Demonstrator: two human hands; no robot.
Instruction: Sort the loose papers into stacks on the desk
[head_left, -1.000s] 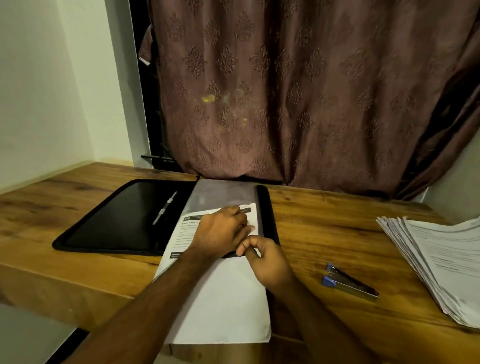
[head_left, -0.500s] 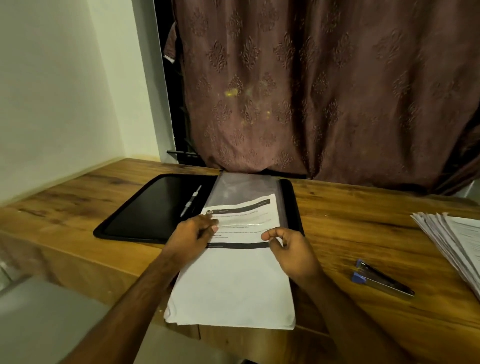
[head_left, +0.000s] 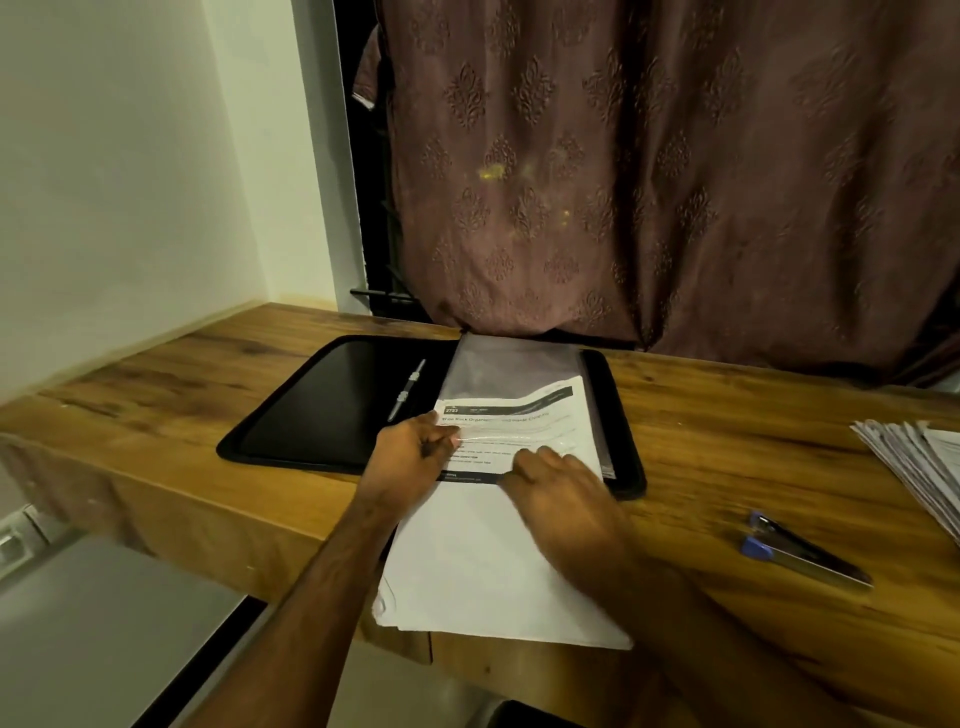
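An open black folder (head_left: 322, 410) lies on the wooden desk (head_left: 727, 431), with a clear plastic sleeve (head_left: 514, 364) on its right half. A printed white paper (head_left: 498, 561) sits partly inside the sleeve, and its lower part hangs past the desk's front edge. My left hand (head_left: 410, 457) pinches the sleeve's left edge over the paper. My right hand (head_left: 561, 488) rests on the paper, fingers bent and pressing it. A fanned stack of papers (head_left: 914, 467) lies at the far right.
A blue stapler (head_left: 800, 551) lies on the desk to the right of the paper. A pen (head_left: 408, 389) sits along the folder's spine. A brown patterned curtain (head_left: 649, 171) hangs behind the desk, and a pale wall (head_left: 130, 171) stands to the left.
The paper has slid further up into the sleeve. My left hand shifted to the sleeve's left edge and my right hand moved onto the paper. The view has turned left.
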